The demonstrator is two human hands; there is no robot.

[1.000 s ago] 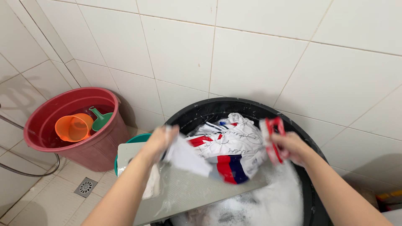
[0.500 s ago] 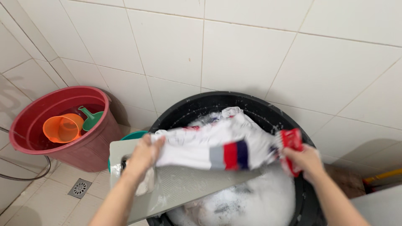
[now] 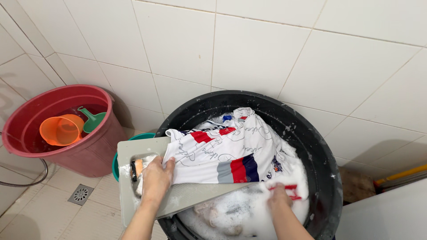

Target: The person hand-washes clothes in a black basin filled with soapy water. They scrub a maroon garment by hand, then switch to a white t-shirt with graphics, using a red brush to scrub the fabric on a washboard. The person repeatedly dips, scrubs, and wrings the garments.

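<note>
A white garment [image 3: 222,149] with red, grey and navy stripes lies spread over a grey washboard [image 3: 187,195] that leans into a black tub [image 3: 311,146] of soapy water. My left hand [image 3: 156,178] presses the garment's left edge against the board. Low in the foam, my right hand [image 3: 279,198] grips a red scrubbing brush [image 3: 289,190], partly sunk in suds.
A red bucket [image 3: 95,153] at the left holds water, an orange scoop [image 3: 61,130] and a green scoop [image 3: 93,119]. A teal basin [image 3: 116,161] peeks out behind the board. A floor drain [image 3: 80,194] and a hose [image 3: 26,180] lie at lower left. Tiled walls stand close behind.
The garment was held stretched in the air between both hands; now it lies flat on the board. My right hand dropped into the foam with the brush.
</note>
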